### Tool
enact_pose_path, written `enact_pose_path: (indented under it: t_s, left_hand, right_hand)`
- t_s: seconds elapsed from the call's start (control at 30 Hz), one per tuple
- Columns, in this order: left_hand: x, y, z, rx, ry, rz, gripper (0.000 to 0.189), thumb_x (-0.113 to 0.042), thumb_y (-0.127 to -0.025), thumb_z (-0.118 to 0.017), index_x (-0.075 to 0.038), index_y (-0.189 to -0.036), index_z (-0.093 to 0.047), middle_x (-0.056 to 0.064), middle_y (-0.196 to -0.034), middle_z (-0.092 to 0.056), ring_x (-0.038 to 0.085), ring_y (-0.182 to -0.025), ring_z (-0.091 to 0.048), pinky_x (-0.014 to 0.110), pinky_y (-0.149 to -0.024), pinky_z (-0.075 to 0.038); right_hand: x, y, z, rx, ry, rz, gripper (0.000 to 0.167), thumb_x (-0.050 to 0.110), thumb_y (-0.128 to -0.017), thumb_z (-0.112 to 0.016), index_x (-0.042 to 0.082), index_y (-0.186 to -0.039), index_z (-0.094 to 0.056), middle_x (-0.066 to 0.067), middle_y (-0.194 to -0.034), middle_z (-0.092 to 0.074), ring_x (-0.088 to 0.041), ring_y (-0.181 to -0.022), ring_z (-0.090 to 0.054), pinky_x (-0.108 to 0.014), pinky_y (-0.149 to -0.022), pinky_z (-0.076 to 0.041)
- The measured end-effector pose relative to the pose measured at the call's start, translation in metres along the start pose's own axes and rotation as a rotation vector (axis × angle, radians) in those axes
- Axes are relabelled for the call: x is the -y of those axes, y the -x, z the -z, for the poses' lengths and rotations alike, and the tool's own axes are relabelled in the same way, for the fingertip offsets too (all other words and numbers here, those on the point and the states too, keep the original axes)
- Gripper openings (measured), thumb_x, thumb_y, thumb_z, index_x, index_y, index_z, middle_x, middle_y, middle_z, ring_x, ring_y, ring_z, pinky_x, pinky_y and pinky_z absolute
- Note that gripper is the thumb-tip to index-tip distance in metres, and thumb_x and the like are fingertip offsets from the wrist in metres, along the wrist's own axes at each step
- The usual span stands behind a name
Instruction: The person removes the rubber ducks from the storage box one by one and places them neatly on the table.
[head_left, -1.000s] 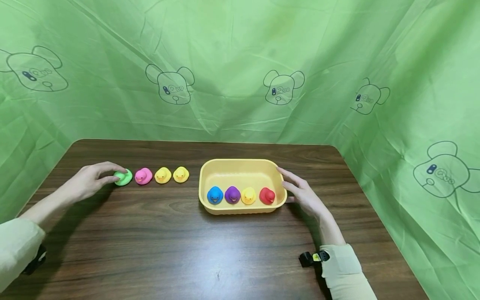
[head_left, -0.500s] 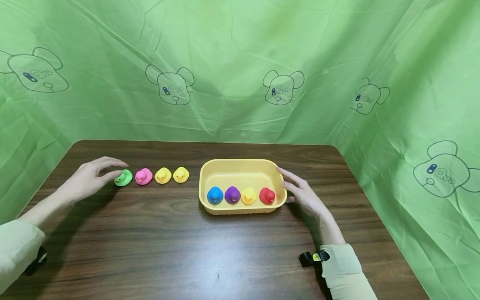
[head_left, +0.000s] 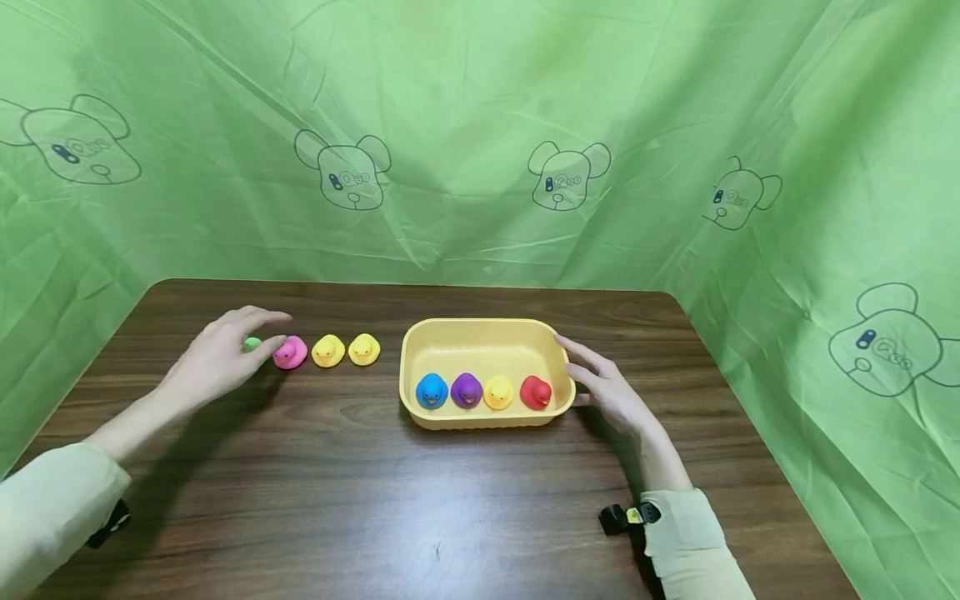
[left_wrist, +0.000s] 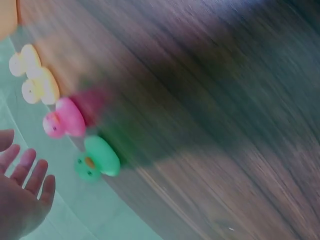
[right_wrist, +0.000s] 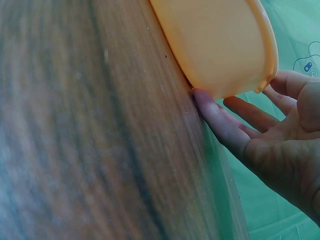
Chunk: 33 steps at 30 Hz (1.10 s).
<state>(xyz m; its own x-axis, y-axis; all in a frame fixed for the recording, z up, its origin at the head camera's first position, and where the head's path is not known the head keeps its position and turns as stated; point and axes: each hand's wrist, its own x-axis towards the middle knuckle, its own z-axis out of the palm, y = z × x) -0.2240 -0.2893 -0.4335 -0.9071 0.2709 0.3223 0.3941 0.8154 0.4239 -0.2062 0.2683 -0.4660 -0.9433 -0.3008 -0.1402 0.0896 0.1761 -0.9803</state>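
My left hand point(head_left: 222, 348) hovers with spread fingers above the left end of a row of rubber ducks. In the head view it hides most of the green rubber duck point(head_left: 252, 343), and its thumb overlaps the pink rubber duck point(head_left: 290, 353). The left wrist view shows the green duck point(left_wrist: 102, 157) and pink duck point(left_wrist: 70, 117) on the table, apart from the fingers. My right hand point(head_left: 611, 392) touches the right end of a yellow plastic tub point(head_left: 480, 422). Seen from the right wrist, its fairly straight fingers rest against the tub's end wall point(right_wrist: 220, 45).
Two yellow ducks point(head_left: 327, 351) continue the row toward the tub. Inside the tub, along its near side, sit a blue duck point(head_left: 432, 391), a purple duck point(head_left: 467, 391), a yellow duck point(head_left: 498, 392) and a red duck point(head_left: 536, 392). Green cloth point(head_left: 465, 233) surrounds the wooden table point(head_left: 360, 500).
My left hand has let go of the green duck and moved right, toward the pink duck. The ducks keep their places on the table. My right hand stays at the tub.
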Motion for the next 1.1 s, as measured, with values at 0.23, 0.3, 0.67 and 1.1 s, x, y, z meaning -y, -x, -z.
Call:
enact_pose_path:
  t_s: [0.23, 0.3, 0.67, 1.1]
  left_hand:
    - [-0.026, -0.003, -0.010, 0.000, 0.008, -0.055, 0.034, -0.021, -0.097, -0.070, -0.012, -0.130, -0.067, 0.011, -0.127, -0.068, 0.033, -0.115, -0.059, 0.056, -0.094, -0.046]
    - [-0.034, -0.005, -0.014, -0.003, 0.013, -0.088, 0.033, -0.020, -0.097, -0.071, -0.012, -0.129, -0.068, 0.010, -0.126, -0.069, 0.031, -0.116, -0.060, 0.056, -0.097, -0.047]
    - [-0.076, -0.015, -0.035, 0.007, 0.060, -0.198, 0.033, -0.017, -0.095, -0.074, -0.011, -0.127, -0.069, 0.008, -0.125, -0.070, 0.028, -0.116, -0.060, 0.048, -0.095, -0.050]
    - [-0.111, -0.025, -0.051, 0.051, 0.093, -0.302, 0.034, -0.023, -0.095, -0.074, -0.012, -0.127, -0.069, 0.006, -0.129, -0.069, 0.027, -0.127, -0.057, 0.050, -0.111, -0.046]
  right_hand:
    - [0.000, 0.000, 0.000, 0.004, 0.006, 0.007, 0.053, 0.017, -0.110, -0.046, 0.021, -0.161, -0.035, -0.013, -0.168, -0.030, -0.041, -0.147, -0.039, -0.040, -0.086, -0.063]
    - [0.001, 0.000, 0.000, 0.002, 0.001, 0.008, 0.053, 0.016, -0.110, -0.046, 0.021, -0.161, -0.035, -0.013, -0.167, -0.031, -0.041, -0.147, -0.039, -0.040, -0.086, -0.063]
    - [0.001, 0.000, 0.000, 0.002, -0.006, 0.009, 0.053, 0.015, -0.110, -0.045, 0.019, -0.162, -0.034, -0.013, -0.167, -0.031, -0.040, -0.146, -0.039, -0.040, -0.086, -0.063]
    - [0.001, 0.000, 0.000, 0.000, -0.007, 0.004, 0.053, 0.017, -0.110, -0.046, 0.021, -0.161, -0.035, -0.012, -0.167, -0.031, -0.039, -0.146, -0.040, -0.039, -0.086, -0.063]
